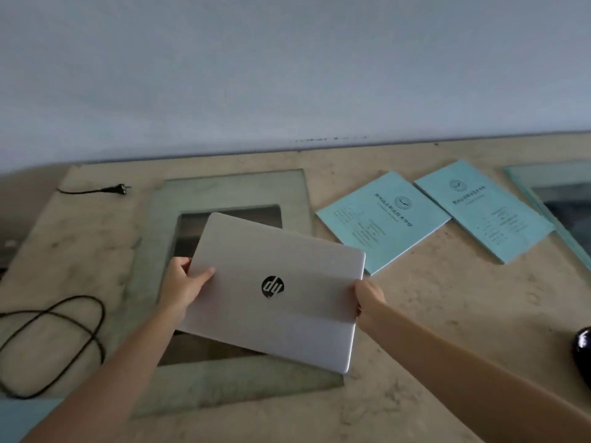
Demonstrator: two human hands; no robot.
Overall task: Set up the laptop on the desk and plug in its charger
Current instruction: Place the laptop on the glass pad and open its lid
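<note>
both forearms reach in; my left hand (184, 282) and right hand (369, 300) clamp the closed laptop (275, 289) by its side edges, level above the desk (447, 298), keeping it square. charger cable (57, 340) lies near left.

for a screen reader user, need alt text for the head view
Two hands, left and right, hold a closed silver laptop by its sides above a glass panel set in a worn desk. A black cable loops at left with its plug farther back; two blue booklets lie at right.
</note>
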